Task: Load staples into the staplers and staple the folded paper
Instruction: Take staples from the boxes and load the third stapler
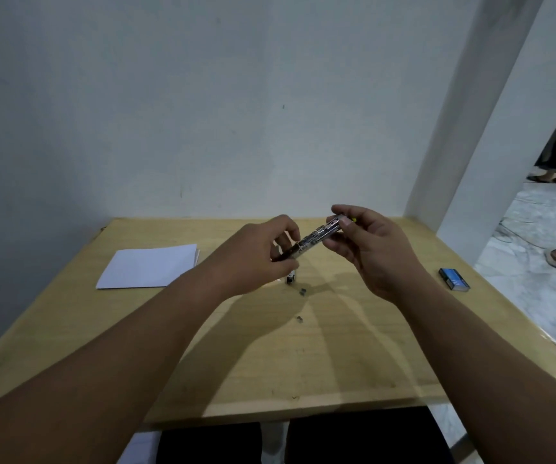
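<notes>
Centrally, head view, one entry per item.

Stapler (316,236): held in the air above the table (353,356), between both hands. Its long axis was tilted, the low end toward the left hand, the high end up and to the right. The metal staple channel appeared exposed; whether staples lay in it could not be told.

Left hand (263,259): fingers curled round the lower end of the stapler, thumb and forefinger pinched at it. What, if anything, was pinched besides the stapler was hidden.

Right hand (370,252): fingers curled, the upper end of the stapler gripped between thumb and fingertips. A small yellow part showed at that end.

Paper (149,266): folded, white, flat on the table, well apart to the left of the hands; the left hand was the nearer.

Staple box (454,278): blue, on the table, well apart to the right; the right hand was the nearer.

Loose staple bits (302,291): on the table just below the hands, with a small dark object beside them, unidentified.

Step judged: loading not yet completed, paper untouched.
</notes>
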